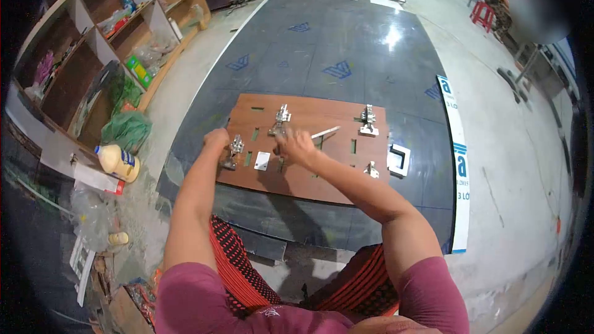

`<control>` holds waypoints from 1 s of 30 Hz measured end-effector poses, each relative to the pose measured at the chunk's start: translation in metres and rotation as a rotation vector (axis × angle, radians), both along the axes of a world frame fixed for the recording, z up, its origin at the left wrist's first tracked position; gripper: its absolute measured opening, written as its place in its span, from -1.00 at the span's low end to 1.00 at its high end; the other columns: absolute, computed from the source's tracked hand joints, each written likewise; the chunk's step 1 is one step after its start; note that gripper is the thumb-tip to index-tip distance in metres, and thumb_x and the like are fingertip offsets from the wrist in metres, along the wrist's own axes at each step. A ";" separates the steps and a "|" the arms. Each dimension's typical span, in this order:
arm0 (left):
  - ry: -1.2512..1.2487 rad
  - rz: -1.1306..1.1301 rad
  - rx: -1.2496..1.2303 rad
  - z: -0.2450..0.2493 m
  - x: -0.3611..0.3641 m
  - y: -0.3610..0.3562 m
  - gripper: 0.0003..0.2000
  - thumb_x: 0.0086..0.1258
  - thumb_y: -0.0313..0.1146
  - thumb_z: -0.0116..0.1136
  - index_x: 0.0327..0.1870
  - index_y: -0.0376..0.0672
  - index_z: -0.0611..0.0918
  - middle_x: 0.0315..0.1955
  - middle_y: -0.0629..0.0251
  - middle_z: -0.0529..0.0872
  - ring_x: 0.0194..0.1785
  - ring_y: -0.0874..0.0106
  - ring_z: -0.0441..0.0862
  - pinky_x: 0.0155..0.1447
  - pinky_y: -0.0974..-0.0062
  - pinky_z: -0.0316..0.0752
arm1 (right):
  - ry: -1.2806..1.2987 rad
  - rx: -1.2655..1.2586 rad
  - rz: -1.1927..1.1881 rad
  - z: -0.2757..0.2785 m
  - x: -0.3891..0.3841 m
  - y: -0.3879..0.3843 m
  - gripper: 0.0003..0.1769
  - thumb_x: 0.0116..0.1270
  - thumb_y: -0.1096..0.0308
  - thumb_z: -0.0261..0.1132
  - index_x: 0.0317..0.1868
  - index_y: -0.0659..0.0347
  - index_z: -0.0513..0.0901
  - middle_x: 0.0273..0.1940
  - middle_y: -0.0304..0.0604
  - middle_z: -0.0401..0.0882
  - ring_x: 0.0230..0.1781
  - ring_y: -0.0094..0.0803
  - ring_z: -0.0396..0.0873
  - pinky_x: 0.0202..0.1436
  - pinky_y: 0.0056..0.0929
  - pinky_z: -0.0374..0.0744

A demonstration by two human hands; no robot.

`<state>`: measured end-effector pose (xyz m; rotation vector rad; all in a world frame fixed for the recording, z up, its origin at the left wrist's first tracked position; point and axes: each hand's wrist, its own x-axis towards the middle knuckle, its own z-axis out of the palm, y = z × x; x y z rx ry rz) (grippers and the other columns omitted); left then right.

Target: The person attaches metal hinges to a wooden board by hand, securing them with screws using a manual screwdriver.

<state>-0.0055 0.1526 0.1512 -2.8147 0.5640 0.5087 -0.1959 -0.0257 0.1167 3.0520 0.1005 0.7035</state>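
Note:
A brown wooden board (334, 179) with several slots lies in front of me. Metal cabinet hinges sit on it: one at upper middle (283, 114), one at upper right (369, 120), one at lower right (371, 170) and one near its left edge (237, 144). My left hand (216, 139) is curled at that left edge, beside the hinge; its fingertips are hidden. Over the board's middle, my right hand (298, 147) is closed, slightly blurred, around something I cannot make out. A thin whitish stick (326, 132) shows just beyond it. Below lies a small white plate (262, 161).
The board rests on a large dark sheet (346, 37). A white square frame (398, 161) lies to its right, near a white-blue strip (459, 173). Shelves (105, 18) and a yellowish jug (117, 162) stand left. Another person (498, 0) sits far right.

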 end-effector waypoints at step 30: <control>0.619 -0.605 -0.208 0.071 -0.197 0.039 -0.69 0.15 -0.10 0.17 -0.34 -0.21 0.62 -0.34 0.09 0.65 -0.09 0.14 0.54 0.01 0.18 0.37 | 0.820 0.364 0.065 0.040 0.002 -0.005 -0.59 0.01 0.10 0.33 -0.11 0.01 0.54 -0.20 -0.11 0.56 -0.18 -0.14 0.58 -0.23 -0.19 0.53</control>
